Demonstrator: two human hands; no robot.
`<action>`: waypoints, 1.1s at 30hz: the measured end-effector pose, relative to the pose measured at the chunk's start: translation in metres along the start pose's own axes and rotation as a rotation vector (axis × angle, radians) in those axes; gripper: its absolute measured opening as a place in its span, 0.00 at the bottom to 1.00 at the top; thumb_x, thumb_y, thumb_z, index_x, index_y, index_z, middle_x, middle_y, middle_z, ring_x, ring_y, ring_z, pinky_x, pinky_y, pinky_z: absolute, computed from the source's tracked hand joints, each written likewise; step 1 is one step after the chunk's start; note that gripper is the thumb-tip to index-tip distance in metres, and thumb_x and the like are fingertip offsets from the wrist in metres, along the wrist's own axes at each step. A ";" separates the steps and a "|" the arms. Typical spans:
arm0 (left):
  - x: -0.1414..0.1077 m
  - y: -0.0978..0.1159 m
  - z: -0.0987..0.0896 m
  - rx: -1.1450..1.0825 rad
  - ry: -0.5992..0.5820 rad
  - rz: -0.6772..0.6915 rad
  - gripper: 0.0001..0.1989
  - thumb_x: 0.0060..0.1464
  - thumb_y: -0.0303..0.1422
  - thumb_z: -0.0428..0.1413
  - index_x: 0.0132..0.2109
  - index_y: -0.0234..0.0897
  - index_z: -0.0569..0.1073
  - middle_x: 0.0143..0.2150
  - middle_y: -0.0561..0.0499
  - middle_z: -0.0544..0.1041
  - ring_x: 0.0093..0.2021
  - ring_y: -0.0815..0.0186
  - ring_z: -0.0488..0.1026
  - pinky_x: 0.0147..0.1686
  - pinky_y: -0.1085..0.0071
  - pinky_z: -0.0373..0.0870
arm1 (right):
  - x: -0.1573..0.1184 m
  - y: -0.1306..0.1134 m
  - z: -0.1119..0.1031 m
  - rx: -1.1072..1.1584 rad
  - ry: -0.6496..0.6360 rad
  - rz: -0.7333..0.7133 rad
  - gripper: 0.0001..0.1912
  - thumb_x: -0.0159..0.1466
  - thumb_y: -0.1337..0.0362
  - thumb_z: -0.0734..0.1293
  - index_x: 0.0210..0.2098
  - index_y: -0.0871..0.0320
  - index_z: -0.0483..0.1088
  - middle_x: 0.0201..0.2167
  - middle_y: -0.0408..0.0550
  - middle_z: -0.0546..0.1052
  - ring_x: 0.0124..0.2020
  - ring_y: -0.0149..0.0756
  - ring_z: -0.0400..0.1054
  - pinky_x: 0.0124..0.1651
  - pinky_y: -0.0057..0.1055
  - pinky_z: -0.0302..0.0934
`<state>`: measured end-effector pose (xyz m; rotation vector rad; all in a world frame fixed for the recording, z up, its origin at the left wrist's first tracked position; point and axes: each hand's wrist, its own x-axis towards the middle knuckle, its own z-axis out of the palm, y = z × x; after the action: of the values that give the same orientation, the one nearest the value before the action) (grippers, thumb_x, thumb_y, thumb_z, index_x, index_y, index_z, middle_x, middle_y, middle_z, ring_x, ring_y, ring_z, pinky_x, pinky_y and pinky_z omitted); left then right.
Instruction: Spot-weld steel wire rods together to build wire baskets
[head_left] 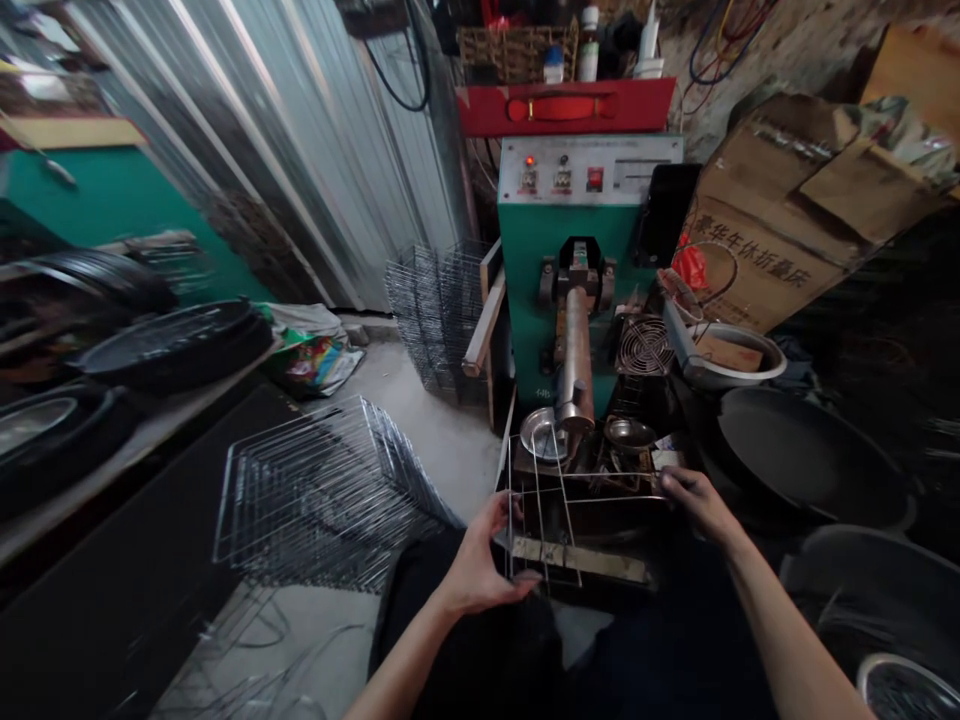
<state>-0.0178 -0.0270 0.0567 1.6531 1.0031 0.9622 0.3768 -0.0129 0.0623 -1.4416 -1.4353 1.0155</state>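
Observation:
My left hand (480, 560) grips the near left side of a rectangular wire rack frame (559, 510), around its upright rods. My right hand (697, 500) holds the frame's long horizontal wire at the right end. The frame stands just in front of a green machine with a control panel (570, 230), below its thick metal arm (576, 350). Two shallow metal dishes (544, 435) rest close behind the wires. A wooden strip (577, 560) crosses the low front of the frame.
A stack of wire racks (322, 490) leans on the floor to my left, and another (435, 310) stands beside the machine. Black round pans (176, 345) sit on a left-hand bench, with more (802, 455) to my right. Cardboard (780, 210) and a corrugated metal wall (300, 130) close the space.

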 end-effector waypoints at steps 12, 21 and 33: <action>-0.029 -0.015 -0.012 -0.553 -0.202 -0.251 0.63 0.34 0.65 0.69 0.73 0.52 0.55 0.72 0.37 0.61 0.60 0.45 0.74 0.57 0.49 0.73 | 0.005 0.061 0.003 -0.172 -0.544 0.488 0.25 0.49 0.45 0.76 0.36 0.58 0.79 0.19 0.43 0.74 0.14 0.29 0.60 0.17 0.25 0.53; -0.052 -0.023 -0.015 -0.356 -0.454 -0.136 0.91 0.11 0.57 0.77 0.77 0.51 0.31 0.79 0.34 0.43 0.77 0.33 0.44 0.72 0.36 0.44 | -0.005 0.108 0.008 -0.150 -0.712 0.627 0.31 0.45 0.38 0.76 0.33 0.59 0.77 0.15 0.38 0.68 0.13 0.24 0.55 0.15 0.23 0.48; -0.048 0.016 -0.009 0.419 -0.260 0.031 0.67 0.32 0.37 0.75 0.75 0.45 0.47 0.69 0.37 0.63 0.69 0.35 0.62 0.67 0.36 0.63 | -0.005 0.095 -0.004 -0.067 -0.542 0.542 0.39 0.45 0.31 0.76 0.40 0.58 0.79 0.33 0.47 0.80 0.31 0.35 0.72 0.31 0.27 0.66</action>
<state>-0.0399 -0.0720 0.0676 2.0820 1.0487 0.5563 0.4104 -0.0169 -0.0272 -1.7351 -1.4765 1.8211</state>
